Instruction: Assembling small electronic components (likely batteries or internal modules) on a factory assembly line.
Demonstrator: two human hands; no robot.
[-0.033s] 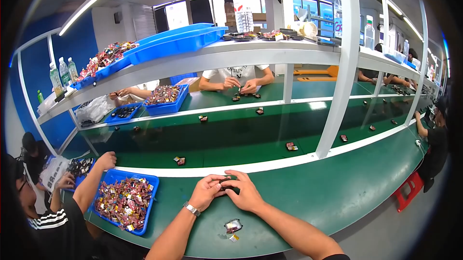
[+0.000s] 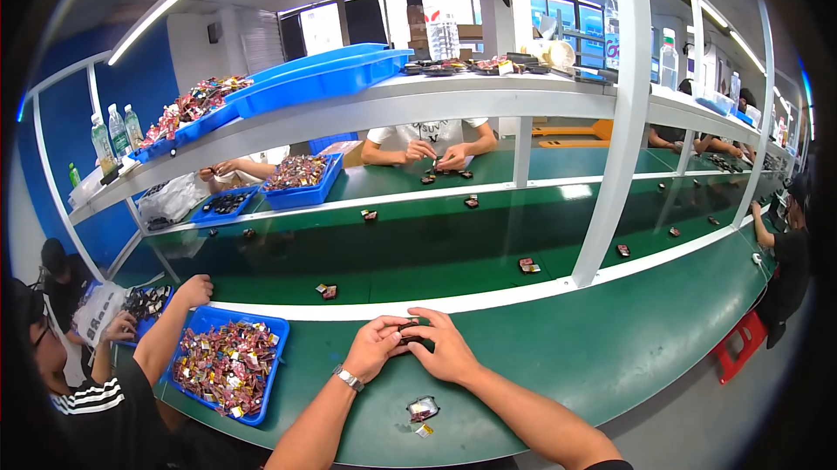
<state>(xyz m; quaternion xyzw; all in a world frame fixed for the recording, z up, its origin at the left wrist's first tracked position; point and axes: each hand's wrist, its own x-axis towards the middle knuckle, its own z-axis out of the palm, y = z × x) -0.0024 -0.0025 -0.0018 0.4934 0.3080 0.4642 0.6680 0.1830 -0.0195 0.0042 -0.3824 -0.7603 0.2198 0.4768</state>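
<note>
At the near edge of the green bench, my left hand (image 2: pixel 373 350) and my right hand (image 2: pixel 445 348) meet with fingers closed around a small black casing (image 2: pixel 408 328). The fingers cover most of it, so its details are hidden. On the bench just below my hands lies a small dark-framed unit with a pale, shiny face (image 2: pixel 422 408). Touching or nearly touching its lower side is a small yellow-and-white piece (image 2: pixel 424 430). To the left of my left forearm stands a blue tray (image 2: pixel 277 357) heaped with small reddish circuit boards bearing silver and yellow parts (image 2: pixel 228 370).
A white rail (image 2: pixel 349 309) separates my bench from a green belt carrying scattered small units (image 2: pixel 528 266). A white post (image 2: pixel 610 139) rises right of centre beneath a shelf with blue trays (image 2: pixel 323 78) and bottles. A co-worker's arm (image 2: pixel 161 330) reaches beside the tray; others sit opposite and far right.
</note>
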